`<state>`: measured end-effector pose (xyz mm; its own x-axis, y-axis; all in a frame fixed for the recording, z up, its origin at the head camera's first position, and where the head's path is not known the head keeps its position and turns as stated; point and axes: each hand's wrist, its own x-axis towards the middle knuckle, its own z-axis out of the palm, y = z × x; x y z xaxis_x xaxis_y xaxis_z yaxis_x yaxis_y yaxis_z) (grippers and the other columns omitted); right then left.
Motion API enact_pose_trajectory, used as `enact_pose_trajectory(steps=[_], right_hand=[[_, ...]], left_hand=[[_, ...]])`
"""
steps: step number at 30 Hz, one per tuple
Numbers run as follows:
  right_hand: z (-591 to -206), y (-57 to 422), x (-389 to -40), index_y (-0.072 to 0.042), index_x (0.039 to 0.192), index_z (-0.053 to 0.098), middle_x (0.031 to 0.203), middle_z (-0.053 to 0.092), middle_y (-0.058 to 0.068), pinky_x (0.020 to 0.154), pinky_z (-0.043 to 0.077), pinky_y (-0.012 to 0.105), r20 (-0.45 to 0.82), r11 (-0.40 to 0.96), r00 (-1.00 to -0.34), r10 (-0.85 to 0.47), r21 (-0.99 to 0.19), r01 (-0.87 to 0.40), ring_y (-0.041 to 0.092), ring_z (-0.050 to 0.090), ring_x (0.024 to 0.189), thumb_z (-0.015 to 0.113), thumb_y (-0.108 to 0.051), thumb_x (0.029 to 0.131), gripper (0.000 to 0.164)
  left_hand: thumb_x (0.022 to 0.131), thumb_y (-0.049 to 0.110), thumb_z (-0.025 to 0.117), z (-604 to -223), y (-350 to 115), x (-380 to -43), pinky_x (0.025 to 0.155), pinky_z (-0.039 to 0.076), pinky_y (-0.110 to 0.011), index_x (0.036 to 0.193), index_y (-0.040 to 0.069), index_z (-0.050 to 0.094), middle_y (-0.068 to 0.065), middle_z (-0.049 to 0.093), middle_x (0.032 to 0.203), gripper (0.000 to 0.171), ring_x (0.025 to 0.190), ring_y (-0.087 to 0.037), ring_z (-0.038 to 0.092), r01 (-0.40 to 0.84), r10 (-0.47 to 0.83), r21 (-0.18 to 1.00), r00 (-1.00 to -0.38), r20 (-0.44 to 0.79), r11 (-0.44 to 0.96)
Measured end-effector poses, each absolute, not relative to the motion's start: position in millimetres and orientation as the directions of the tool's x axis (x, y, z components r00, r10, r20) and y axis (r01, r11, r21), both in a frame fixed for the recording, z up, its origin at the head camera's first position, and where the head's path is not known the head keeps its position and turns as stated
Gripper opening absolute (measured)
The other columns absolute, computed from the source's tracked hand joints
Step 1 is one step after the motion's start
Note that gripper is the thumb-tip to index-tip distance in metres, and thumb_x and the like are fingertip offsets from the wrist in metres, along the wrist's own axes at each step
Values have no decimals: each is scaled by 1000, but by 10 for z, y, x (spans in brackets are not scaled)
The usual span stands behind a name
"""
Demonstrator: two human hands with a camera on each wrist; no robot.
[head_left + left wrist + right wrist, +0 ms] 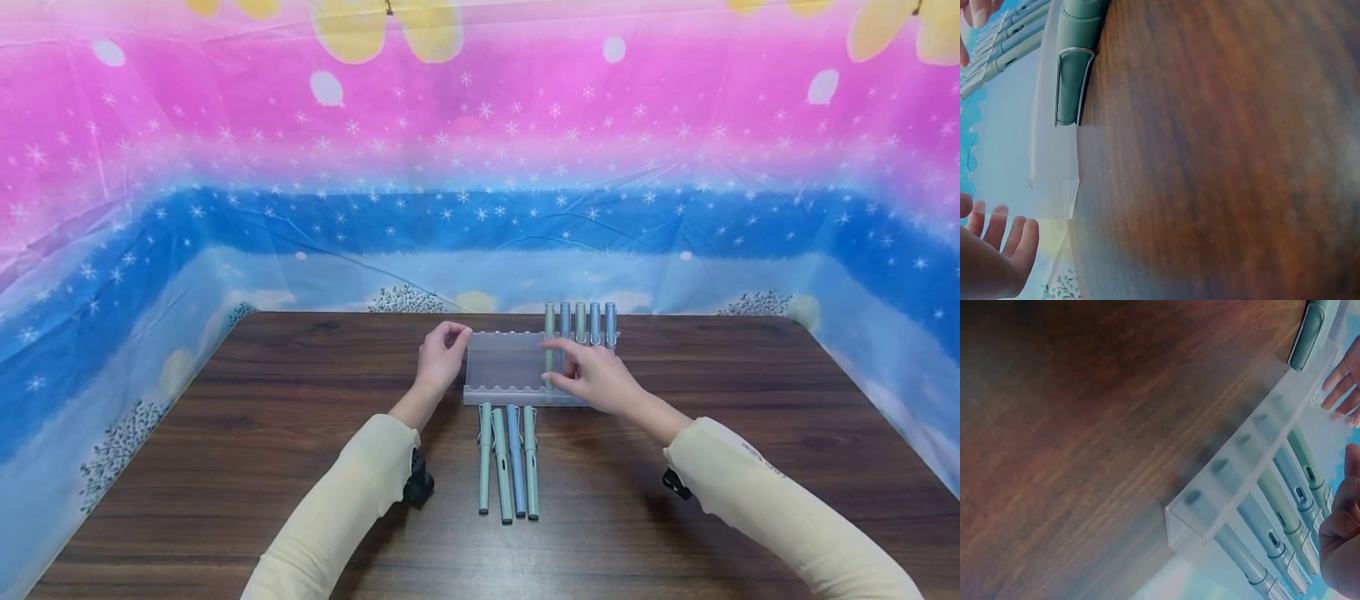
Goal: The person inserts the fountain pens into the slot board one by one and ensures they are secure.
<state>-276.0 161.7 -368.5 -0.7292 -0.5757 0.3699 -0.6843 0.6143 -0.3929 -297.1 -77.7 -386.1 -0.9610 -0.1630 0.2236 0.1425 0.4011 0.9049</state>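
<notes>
A clear plastic pen rack with scalloped edges stands on the table. My left hand pinches its upper left corner between thumb and fingers; in the left wrist view those fingers spread beside the panel's side edge. Several capped green and blue pens stand in the rack's right part, caps up. My right hand is at the leftmost of these, a green pen, with forefinger and thumb touching it, set apart along its length. Below the rack lie several loose pens, green ones and one blue pen.
The loose pens lie side by side, clips toward the rack's front lip. The brown wooden table reaches back to a patterned pink and blue cloth hung round three sides. Dark wrist cameras sit at both sleeves.
</notes>
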Motion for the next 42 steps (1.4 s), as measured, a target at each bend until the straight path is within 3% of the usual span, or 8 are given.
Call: enact_pose_trajectory(steps=[32,42], right_hand=[[-3876,1588,-2561,-10,113,56,55,46,-13,39,32,21,252,601,-734,-631,-439,-667,4,37,42,62,-24,83,33],[-3945,1590,-2542,-11,114,55,58,47,-13,43,37,23,206,597,-733,-649,-459,-657,4,42,46,60,-25,84,33]], left_hand=[[89,19,52,-3859,-773,-2971,79,42,-34,97,3,59,-10,59,97,19,93,-22,53,128,-158,910,-966,204,395],[88,20,54,-3858,-774,-2971,79,42,-34,95,4,59,-10,60,95,18,91,-22,53,129,-166,904,-963,212,408]])
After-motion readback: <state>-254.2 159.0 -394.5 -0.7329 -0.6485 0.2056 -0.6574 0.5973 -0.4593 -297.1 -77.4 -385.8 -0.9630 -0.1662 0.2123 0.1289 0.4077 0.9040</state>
